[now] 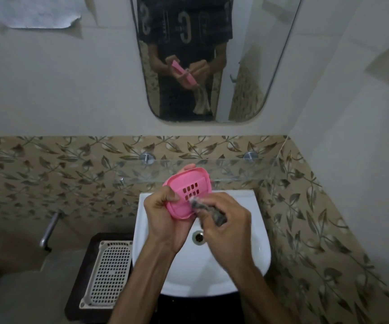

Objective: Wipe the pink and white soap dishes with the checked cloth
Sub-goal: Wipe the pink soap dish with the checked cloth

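My left hand (163,213) holds the pink soap dish (186,191) tilted up above the white basin, thumb on its near left corner. The dish has a block of rectangular drain slots in its middle. My right hand (226,220) grips the bunched checked cloth (208,210) and presses it against the dish's lower right edge, beside the slots. Most of the cloth is hidden inside my fist. No white soap dish shows in view.
The white basin (256,239) with its drain (198,236) lies under my hands. A glass shelf (240,169) runs along the patterned wall tiles just behind. A white perforated tray (109,272) sits on a dark stand at the left, beside a wall tap (49,230). A mirror (247,66) hangs above.
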